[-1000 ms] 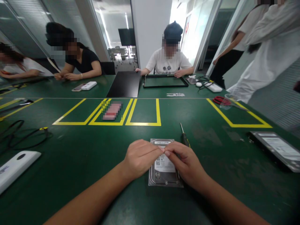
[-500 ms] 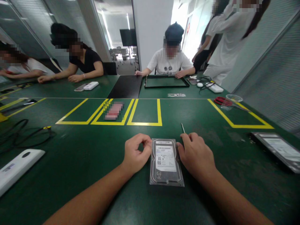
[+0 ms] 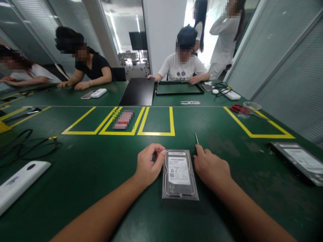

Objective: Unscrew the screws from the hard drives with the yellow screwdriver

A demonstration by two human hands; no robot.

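A hard drive (image 3: 179, 174) with a white label lies in front of me on the green table. At its far left corner my left hand (image 3: 150, 164) is closed, thumb and index fingertip pinched on the corner. My right hand (image 3: 211, 166), just off the drive's right side, is wrapped around a screwdriver (image 3: 196, 138). Only the thin metal shaft shows, pointing away from me; the handle is hidden in the fingers. A second hard drive (image 3: 300, 163) lies farther right.
Yellow tape outlines (image 3: 156, 133) mark the table, one around a blurred phone (image 3: 123, 119). Red-handled scissors (image 3: 239, 109) lie at back right. At left are a white power bank (image 3: 22, 185) and black cable (image 3: 37, 148). Across, a person handles a black panel (image 3: 138, 91) and frame (image 3: 179, 93).
My right hand has drawn slightly right, away from the drive's edge. My left hand has shifted a little right. The person opposite has tilted the black panel; standing people behind have moved.
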